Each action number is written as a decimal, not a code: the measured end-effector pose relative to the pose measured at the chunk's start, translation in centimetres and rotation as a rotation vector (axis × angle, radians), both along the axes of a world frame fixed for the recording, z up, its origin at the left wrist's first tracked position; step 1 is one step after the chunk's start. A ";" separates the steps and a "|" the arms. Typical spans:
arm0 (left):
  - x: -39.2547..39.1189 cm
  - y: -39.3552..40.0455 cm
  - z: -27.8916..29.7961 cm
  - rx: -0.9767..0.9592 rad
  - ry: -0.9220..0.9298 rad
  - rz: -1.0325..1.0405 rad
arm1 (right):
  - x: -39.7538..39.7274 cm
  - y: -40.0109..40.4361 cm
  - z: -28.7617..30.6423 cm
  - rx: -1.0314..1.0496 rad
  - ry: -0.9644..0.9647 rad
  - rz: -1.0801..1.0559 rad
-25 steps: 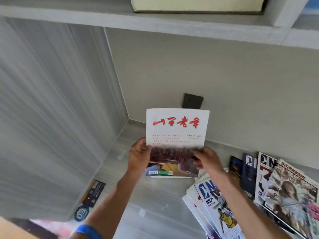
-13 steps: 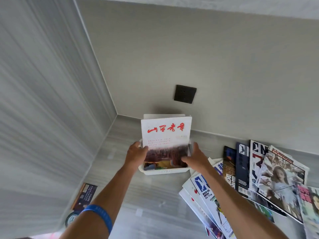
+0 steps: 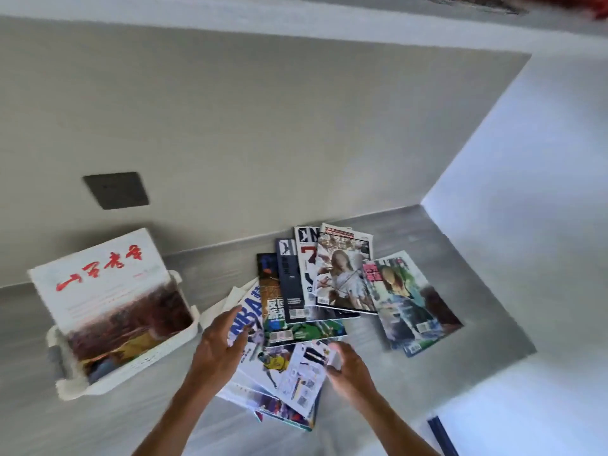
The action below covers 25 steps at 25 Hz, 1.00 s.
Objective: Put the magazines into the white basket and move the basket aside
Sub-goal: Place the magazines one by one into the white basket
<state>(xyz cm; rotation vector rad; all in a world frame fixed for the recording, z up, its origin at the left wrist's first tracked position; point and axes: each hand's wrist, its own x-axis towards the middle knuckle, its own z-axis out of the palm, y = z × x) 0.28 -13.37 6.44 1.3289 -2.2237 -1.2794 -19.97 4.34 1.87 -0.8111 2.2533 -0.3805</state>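
The white basket stands at the left on the grey counter, with a white magazine with red characters upright inside it. A fan of several magazines lies spread to its right. My left hand lies on the NBA magazine, fingers fairly straight. My right hand curls its fingers round the right edge of a white-covered magazine on top of the near end of the fan. The image is blurred by motion.
A dark wall plate sits on the back wall above the basket. The counter ends at a white side wall on the right. A dark blue edge shows at the lower right.
Both hands let go of the white red-lettered magazine, which now stands in the basket. They moved right to the fanned magazines, and the view swung right.
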 end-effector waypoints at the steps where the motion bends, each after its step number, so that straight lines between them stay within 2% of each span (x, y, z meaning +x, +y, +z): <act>1: -2.6 1.4 0.0 0.015 0.000 -0.047 | -2.3 2.4 -0.2 0.010 0.010 -0.057; 4: -9.7 5.9 -0.1 0.061 0.004 -0.124 | -9.7 7.5 -1.5 0.052 0.046 -0.153; 7: -14.5 9.4 -0.5 0.113 -0.019 -0.195 | -15.2 9.0 -2.4 0.013 0.089 -0.184; 10: -17.6 11.9 -0.7 0.121 -0.054 -0.154 | -19.4 9.1 -3.3 0.029 0.110 -0.169; 13: -17.6 13.2 -0.8 0.113 -0.102 -0.095 | -20.4 8.0 -4.4 0.065 0.103 -0.107; 18: -15.2 13.2 -1.2 0.136 -0.207 0.090 | -18.0 6.2 -6.5 0.310 0.419 0.166; 21: -14.5 13.7 -1.4 0.168 -0.212 0.157 | -19.2 6.0 -5.3 0.257 0.424 0.207; 25: -15.5 13.7 -1.3 0.276 -0.172 0.206 | -18.9 5.2 -2.9 -0.004 0.333 0.275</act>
